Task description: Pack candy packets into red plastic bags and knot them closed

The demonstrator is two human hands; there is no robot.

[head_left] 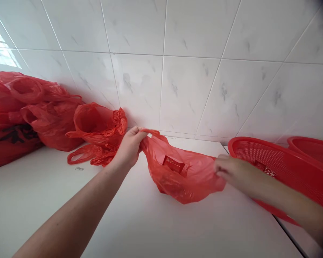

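Bag of thin red plastic (174, 184) is gaping mid-frame, left hand (132, 143) and right hand (226, 168) pinching its rim, likely the surest hold on something light, soft, slippery.

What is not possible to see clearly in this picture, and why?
All in the head view:
Right hand: finger outlines blurred.
Red packet inside the held bag: any print too small to read.
Far-right basket: partly hidden by the nearer basket, cut off by right edge.
Black-printed bag: cut off by left edge.

Left hand (131, 144) pinching, right hand (226, 168) curled; apart
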